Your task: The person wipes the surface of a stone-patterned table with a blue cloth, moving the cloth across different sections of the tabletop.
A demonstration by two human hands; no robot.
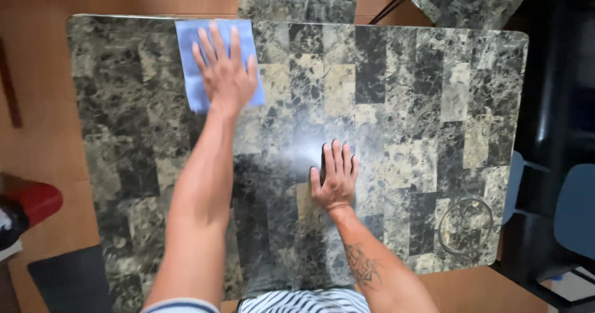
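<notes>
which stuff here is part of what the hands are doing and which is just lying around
In use:
- blue cloth, pressed flat under the left hand
- marble-pattern table, with the right hand flat on it

Just about:
- clear ring-shaped thing near the table's corner
- blue chair
- red thing on the floor

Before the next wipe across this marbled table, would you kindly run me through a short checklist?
1. Left hand flat on the blue rectangular cloth: ok.
2. Cloth lying flat near the far edge of the dark green marble-patterned tabletop: ok.
3. Right hand palm down on bare tabletop, apart from the cloth: ok.
4. Faint round ring mark near the right front corner is untouched: not ok.
5. Cloth damp or dry: cannot tell.
</notes>
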